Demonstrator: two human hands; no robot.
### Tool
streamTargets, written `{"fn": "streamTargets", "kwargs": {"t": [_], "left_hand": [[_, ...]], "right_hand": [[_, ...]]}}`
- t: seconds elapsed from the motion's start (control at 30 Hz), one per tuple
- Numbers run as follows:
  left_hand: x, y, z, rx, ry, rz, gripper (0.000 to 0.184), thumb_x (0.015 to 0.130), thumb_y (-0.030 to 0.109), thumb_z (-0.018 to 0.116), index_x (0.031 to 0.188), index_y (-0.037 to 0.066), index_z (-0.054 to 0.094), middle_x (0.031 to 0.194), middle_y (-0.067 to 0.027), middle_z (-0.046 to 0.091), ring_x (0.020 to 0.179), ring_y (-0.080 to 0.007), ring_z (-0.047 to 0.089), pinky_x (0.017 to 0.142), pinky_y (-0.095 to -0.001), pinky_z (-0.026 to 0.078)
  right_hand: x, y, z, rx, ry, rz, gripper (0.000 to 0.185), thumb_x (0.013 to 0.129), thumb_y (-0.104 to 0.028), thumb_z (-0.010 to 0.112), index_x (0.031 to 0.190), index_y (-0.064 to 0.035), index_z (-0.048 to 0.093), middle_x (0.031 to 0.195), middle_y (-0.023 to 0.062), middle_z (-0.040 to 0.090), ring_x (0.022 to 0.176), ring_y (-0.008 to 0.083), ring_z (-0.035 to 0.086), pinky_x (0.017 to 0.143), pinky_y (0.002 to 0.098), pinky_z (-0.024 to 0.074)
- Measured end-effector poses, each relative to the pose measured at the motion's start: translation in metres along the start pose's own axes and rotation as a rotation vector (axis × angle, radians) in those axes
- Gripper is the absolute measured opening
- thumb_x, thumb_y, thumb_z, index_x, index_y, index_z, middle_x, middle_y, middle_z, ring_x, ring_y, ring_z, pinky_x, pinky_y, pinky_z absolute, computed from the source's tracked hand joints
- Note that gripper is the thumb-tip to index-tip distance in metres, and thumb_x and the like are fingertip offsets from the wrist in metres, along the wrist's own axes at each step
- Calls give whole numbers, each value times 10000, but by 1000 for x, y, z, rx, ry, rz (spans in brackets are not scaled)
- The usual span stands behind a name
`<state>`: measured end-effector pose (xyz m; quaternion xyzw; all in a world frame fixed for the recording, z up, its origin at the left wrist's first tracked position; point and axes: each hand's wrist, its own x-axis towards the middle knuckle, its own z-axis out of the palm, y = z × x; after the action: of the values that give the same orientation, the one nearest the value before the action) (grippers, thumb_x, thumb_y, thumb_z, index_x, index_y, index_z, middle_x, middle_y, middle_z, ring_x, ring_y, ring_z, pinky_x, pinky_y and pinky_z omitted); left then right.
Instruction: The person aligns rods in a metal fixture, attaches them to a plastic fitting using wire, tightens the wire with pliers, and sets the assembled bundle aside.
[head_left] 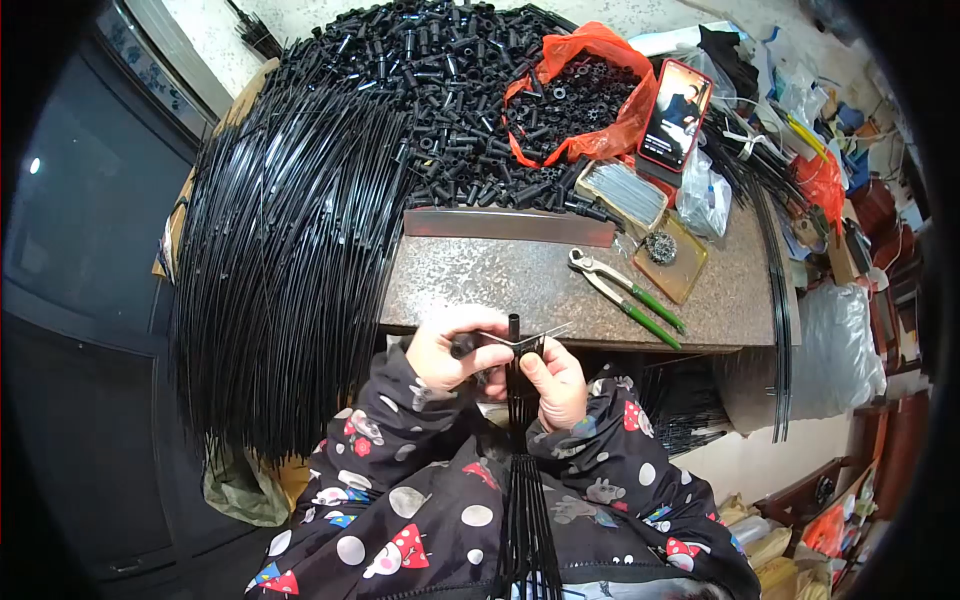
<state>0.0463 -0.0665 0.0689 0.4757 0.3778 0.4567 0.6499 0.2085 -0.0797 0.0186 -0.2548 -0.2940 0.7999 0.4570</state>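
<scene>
Both hands meet at the table's front edge, around the top of a bundle of thin black rods that hangs down over the lap. My left hand has its fingers closed on a short black tube beside the bundle. Thumb and fingers of my right hand pinch the bundle's upper end. A thin metal wire crosses between the hands, its ends sticking out to the right. One black tube stands upright at the top of the bundle.
Green-handled pincers lie on the table. Behind are a heap of black tubes, a red bag, a phone, a box of thin rods and a yellowish block. Long black rods overhang the left side.
</scene>
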Motion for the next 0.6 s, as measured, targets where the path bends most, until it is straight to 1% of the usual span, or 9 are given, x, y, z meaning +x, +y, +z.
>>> {"fn": "streamTargets", "kwargs": {"t": [0.1, 0.13, 0.17, 0.3, 0.4, 0.43, 0.5, 0.53, 0.6], "left_hand": [[5, -5, -15, -32, -121, -26, 120, 738, -39, 593, 848, -58, 549, 753, -128, 587, 614, -191, 588, 561, -295, 469], [11, -11, -21, 69, -221, 134, 120, 709, -38, 620, 816, -39, 568, 803, -133, 595, 700, -202, 590, 618, -313, 464], [12, -17, -24, -51, -275, 133, 119, 686, -32, 642, 790, -22, 585, 817, -134, 601, 747, -211, 584, 657, -315, 455], [13, 4, -20, 340, -126, 124, 129, 659, -6, 666, 763, -11, 590, 784, -118, 612, 730, -211, 592, 681, -301, 457], [19, 0, -35, 343, -354, 274, 134, 621, -28, 680, 710, -4, 583, 760, -135, 613, 704, -238, 591, 639, -314, 455], [23, -4, -34, 241, -481, 412, 131, 631, -23, 686, 704, -4, 579, 757, -140, 615, 690, -250, 589, 614, -324, 453], [24, -7, -33, 99, -615, 462, 129, 648, -3, 696, 715, -4, 586, 769, -142, 619, 690, -257, 589, 614, -337, 453], [23, -7, -34, 146, -580, 470, 133, 664, 16, 699, 746, 0, 596, 772, -141, 619, 688, -258, 590, 615, -342, 451], [22, 5, -37, 346, -514, 395, 225, 655, 20, 699, 859, 1, 606, 878, -136, 615, 828, -271, 583, 737, -362, 447]], "right_hand": [[6, -2, -7, 141, -128, 177, 310, 837, -243, 557, 988, 19, 491, 823, 156, 617, 728, 253, 629, 656, 336, 520], [5, -3, -10, 204, -201, 240, 331, 833, -252, 561, 1005, 22, 490, 833, 167, 615, 744, 265, 628, 675, 349, 521], [3, -4, -9, 150, -240, 214, 335, 829, -241, 568, 1021, 22, 489, 854, 165, 611, 762, 267, 625, 691, 357, 521], [5, -13, -3, 168, -120, 253, 294, 822, -191, 579, 1007, 25, 504, 901, 143, 599, 812, 237, 613, 737, 354, 510], [7, -22, -5, 189, -223, 425, 319, 794, -192, 614, 1008, 27, 523, 899, 123, 603, 813, 219, 608, 753, 337, 490], [9, -16, -8, 190, -332, 436, 325, 769, -192, 643, 987, 30, 550, 873, 125, 611, 791, 216, 605, 740, 330, 478], [4, -11, -8, 107, -365, 418, 309, 758, -192, 653, 954, 34, 572, 842, 126, 618, 774, 208, 599, 737, 326, 469], [2, -11, -5, 46, -320, 357, 302, 756, -190, 654, 944, 35, 577, 826, 124, 621, 748, 201, 595, 727, 324, 469], [-1, -9, -1, 45, -148, 241, 263, 776, -179, 635, 923, 29, 571, 818, 113, 620, 722, 179, 594, 685, 291, 473]]}}
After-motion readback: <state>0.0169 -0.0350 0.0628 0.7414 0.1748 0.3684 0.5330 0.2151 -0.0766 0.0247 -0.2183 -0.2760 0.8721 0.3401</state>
